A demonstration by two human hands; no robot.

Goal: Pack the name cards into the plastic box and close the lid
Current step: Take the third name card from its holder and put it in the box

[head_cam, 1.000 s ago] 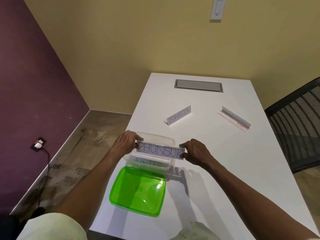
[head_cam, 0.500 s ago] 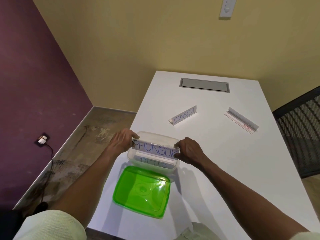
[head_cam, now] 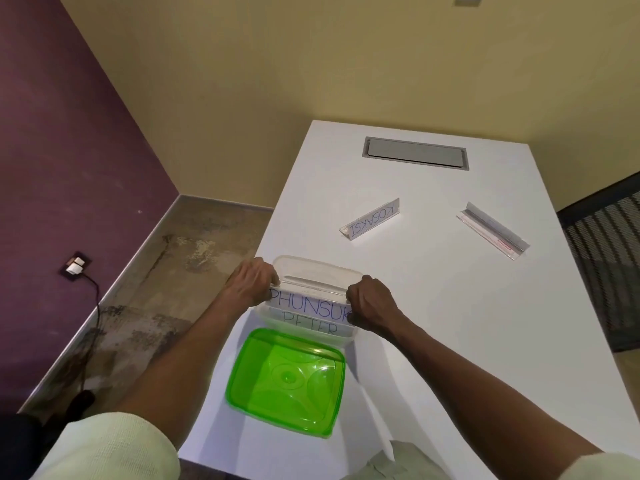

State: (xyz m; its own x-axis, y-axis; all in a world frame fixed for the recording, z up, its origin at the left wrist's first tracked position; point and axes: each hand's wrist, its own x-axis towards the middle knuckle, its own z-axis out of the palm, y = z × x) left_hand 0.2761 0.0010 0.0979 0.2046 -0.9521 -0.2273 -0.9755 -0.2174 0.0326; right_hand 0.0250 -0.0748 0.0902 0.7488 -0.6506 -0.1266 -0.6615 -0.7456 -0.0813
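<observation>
My worry is the PHUNSUK card jamming across the clear box rim, since it spans nearly the full width; a skewed push could tip the box. My left hand and right hand each pinch 1 end, at centre frame, above the PETER card already inside.

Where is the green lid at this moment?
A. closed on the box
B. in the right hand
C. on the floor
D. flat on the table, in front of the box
D: the green lid lies on the table, on the near side of the box, in neither hand.
</observation>
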